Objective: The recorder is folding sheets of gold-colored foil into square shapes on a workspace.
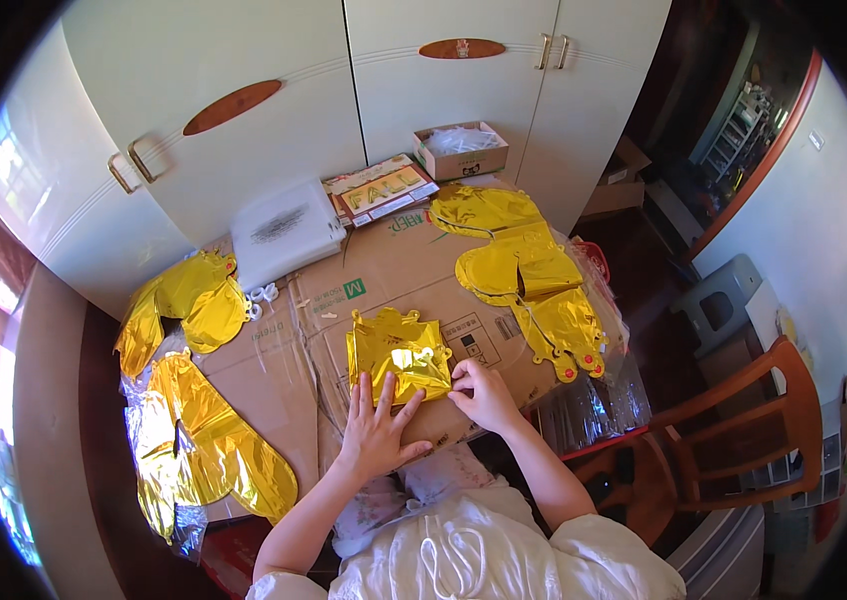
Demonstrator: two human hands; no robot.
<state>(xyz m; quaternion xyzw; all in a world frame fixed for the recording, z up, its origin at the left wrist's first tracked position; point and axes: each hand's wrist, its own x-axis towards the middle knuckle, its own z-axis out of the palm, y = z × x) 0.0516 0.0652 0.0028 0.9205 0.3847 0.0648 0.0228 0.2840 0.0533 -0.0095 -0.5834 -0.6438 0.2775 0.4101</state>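
Observation:
A folded gold foil balloon (394, 340) lies in front of me on flattened cardboard (384, 265). My left hand (379, 435) rests on its near edge, fingers spread. At the balloon's near right corner, the thumb and fingers of my right hand (487, 400) are pinched together on the foil. More gold foil balloons lie around: one at the far left (184, 300), a larger one at the near left (209, 450), and several overlapping flat sheets at the right (519, 265), with small red dots on their tabs.
Along the back stand a stack of white plastic bags (289, 230), a flat printed box (381, 190) and a carton (462, 155) holding clear plastic pieces. White cabinets (444, 100) rise behind. To the right are a wooden chair (789, 410) and a grey stool (719, 300).

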